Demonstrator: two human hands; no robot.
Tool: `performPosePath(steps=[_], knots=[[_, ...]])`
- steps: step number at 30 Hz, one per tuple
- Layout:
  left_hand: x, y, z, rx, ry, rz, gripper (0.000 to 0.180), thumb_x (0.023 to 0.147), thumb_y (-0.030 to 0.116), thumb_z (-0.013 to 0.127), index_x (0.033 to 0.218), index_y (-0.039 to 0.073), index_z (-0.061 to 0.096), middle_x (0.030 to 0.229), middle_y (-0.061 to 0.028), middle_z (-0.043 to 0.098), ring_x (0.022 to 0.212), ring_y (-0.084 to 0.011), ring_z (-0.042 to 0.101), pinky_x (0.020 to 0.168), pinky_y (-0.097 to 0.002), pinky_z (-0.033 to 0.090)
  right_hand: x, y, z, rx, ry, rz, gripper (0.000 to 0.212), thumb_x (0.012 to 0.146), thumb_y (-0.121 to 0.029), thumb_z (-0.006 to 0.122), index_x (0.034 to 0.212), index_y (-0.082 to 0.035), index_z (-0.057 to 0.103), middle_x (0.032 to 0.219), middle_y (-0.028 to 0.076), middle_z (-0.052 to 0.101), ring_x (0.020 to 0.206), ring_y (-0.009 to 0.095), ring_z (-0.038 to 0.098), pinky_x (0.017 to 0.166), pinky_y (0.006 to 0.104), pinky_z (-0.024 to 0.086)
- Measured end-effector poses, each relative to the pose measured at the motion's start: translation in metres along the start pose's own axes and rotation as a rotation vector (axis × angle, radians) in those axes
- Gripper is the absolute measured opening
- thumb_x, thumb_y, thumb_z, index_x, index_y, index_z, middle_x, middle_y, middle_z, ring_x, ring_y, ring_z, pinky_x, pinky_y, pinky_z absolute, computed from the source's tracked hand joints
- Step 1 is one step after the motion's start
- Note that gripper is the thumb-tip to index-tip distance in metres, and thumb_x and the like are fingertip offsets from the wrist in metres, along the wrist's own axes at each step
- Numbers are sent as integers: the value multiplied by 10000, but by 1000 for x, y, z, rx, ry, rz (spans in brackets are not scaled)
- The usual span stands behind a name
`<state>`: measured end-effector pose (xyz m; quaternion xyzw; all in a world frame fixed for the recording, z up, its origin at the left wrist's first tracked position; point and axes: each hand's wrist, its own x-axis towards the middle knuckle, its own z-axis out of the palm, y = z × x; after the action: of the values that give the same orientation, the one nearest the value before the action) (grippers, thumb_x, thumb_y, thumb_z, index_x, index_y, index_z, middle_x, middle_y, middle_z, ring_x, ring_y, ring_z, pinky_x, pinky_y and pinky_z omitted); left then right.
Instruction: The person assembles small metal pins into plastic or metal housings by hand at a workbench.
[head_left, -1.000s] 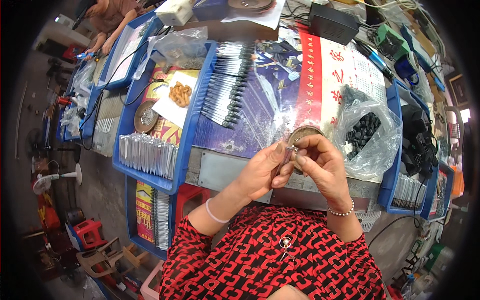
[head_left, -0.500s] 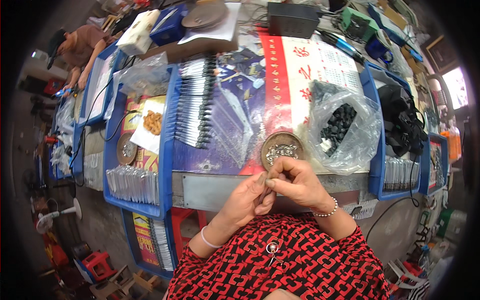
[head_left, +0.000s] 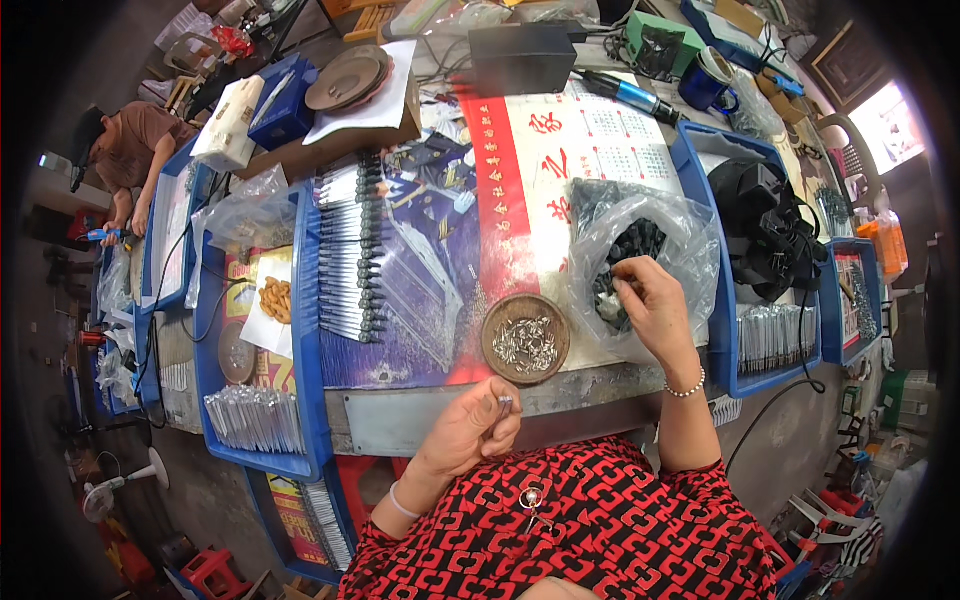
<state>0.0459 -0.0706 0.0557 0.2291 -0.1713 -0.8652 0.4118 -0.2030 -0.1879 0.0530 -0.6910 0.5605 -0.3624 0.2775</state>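
My left hand is closed in front of the table edge, with a small metallic piece just showing between thumb and fingers. At the mouth of a clear plastic bag, my right hand reaches in with fingertips pinched together; what they hold, if anything, is hidden. The bag contains small black parts. Between my hands, a round brown bowl holds many small shiny metal pieces. Left of it, slim silver rods with black ends lie in a row.
Blue trays with bagged thin items flank the work area; another blue tray at right holds a black strap bundle. A black box and a blue mug stand behind. At far left a co-worker sits working.
My hands, together over the table edge before, have parted. The right went out to the plastic bag; the left stayed near the edge, lower and slightly left. The view has shifted a little.
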Motion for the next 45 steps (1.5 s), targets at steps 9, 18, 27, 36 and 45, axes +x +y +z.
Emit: performPosePath(steps=[9, 18, 27, 36, 45], knots=[[0, 10, -7, -146, 7, 17, 338, 944, 383, 402, 958, 54, 478, 665, 1, 393, 460, -53, 307, 433, -189, 259, 11, 8, 18, -615, -152, -226, 138, 712, -10, 563, 828, -41, 496, 803, 114, 505, 754, 286, 551, 647, 373, 469], [0, 15, -17, -206, 5, 27, 304, 946, 349, 426, 974, 53, 491, 669, 5, 394, 464, -47, 299, 421, -181, 246, 4, -9, 1, -424, -30, -134, 219, 720, 4, 564, 937, -6, 542, 827, 161, 544, 717, 325, 546, 648, 374, 450], [8, 13, -8, -111, -28, 8, 341, 953, 365, 397, 969, 38, 492, 659, -1, 407, 457, -49, 303, 422, -183, 246, -4, -48, 6, 687, -236, 222, 238, 773, 43, 573, 1004, 14, 523, 853, 19, 545, 711, 54, 520, 597, 187, 440], [1, 15, -4, -98, -9, 41, 335, 954, 363, 396, 975, 42, 489, 649, 1, 403, 451, -48, 300, 421, -184, 250, -10, -80, 37, 960, -498, 327, 243, 828, -26, 592, 1059, 34, 548, 903, 35, 595, 674, 55, 548, 592, 183, 447], [-3, 14, -6, -158, 56, 59, 269, 952, 314, 424, 983, 53, 481, 656, 7, 400, 450, -43, 299, 420, -178, 248, -12, -76, 68, 1086, -446, 527, 186, 891, -161, 561, 919, 8, 634, 727, 0, 574, 564, 55, 512, 527, 185, 428]])
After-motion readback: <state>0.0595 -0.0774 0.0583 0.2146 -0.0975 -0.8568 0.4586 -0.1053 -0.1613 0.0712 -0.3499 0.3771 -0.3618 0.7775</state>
